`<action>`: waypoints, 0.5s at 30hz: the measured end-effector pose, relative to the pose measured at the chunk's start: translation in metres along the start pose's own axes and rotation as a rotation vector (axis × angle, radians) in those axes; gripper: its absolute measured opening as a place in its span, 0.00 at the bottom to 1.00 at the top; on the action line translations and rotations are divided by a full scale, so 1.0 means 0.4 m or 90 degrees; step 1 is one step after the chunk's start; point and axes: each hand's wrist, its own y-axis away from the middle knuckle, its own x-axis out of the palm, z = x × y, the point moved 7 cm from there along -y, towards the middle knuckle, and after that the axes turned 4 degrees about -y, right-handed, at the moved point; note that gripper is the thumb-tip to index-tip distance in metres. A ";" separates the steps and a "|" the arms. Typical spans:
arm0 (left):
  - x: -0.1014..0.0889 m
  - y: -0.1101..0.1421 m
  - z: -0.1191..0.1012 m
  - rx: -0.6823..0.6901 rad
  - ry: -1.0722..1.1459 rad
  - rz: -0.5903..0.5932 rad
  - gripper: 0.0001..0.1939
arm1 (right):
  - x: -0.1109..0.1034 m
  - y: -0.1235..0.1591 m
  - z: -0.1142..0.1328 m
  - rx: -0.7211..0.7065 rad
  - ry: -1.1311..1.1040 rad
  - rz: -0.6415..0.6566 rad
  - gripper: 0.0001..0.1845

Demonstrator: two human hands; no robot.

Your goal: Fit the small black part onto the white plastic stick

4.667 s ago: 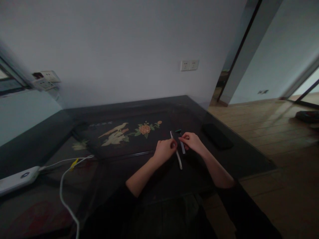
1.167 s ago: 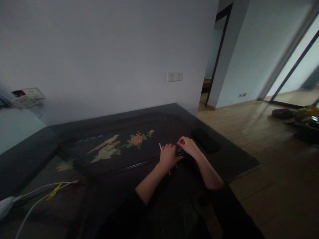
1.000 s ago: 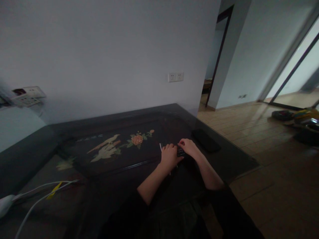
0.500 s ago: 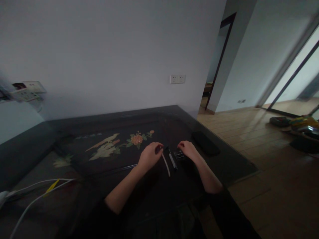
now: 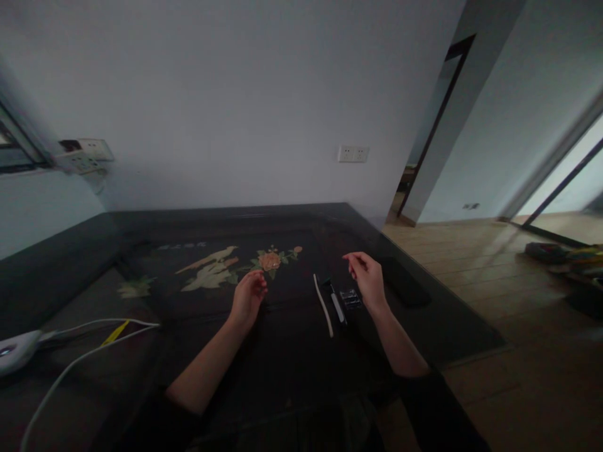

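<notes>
My left hand [image 5: 249, 299] hovers above the table left of the small things, its fingers loosely bent and apart, with nothing seen in them. My right hand [image 5: 369, 279] is raised at their right, fingers half curled and slightly apart, and it too looks bare. Between the hands three things lie side by side on the dark table. Leftmost is a slim, slightly curved whitish stick [image 5: 323, 306]. Beside it rests a razor [image 5: 337, 307] with a grey handle and a dark crosswise head. Nearest my right hand is a small shiny black pack [image 5: 350, 299], its details too dim to make out.
The dark glossy table [image 5: 282, 376] bears an inlaid bird and flower picture. A black phone-like slab [image 5: 405, 282] lies at the right. On the left are a white power strip [image 5: 19, 352] and a white cable [image 5: 70, 364] with a yellow tag. A wall stands behind.
Both hands have come away from the small things: the left moved left off the whitish stick, the right lifted from the black pack. Earlier my right hand held the razor. The view has shifted.
</notes>
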 end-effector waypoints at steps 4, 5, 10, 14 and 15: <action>0.034 0.030 0.034 -0.066 0.088 -0.010 0.07 | 0.191 0.057 0.048 0.013 -0.161 0.063 0.14; 0.046 0.038 0.042 -0.070 0.082 0.008 0.09 | 0.241 0.079 0.050 0.007 -0.167 0.068 0.14; 0.104 0.083 0.043 0.046 -0.065 0.160 0.20 | 0.421 0.180 0.028 -0.049 -0.052 0.134 0.26; 0.139 0.101 0.057 0.073 -0.202 0.250 0.21 | 0.443 0.188 0.013 -0.025 -0.049 0.257 0.36; 0.143 0.099 0.057 0.081 -0.221 0.249 0.23 | 0.438 0.181 0.017 -0.028 -0.061 0.281 0.37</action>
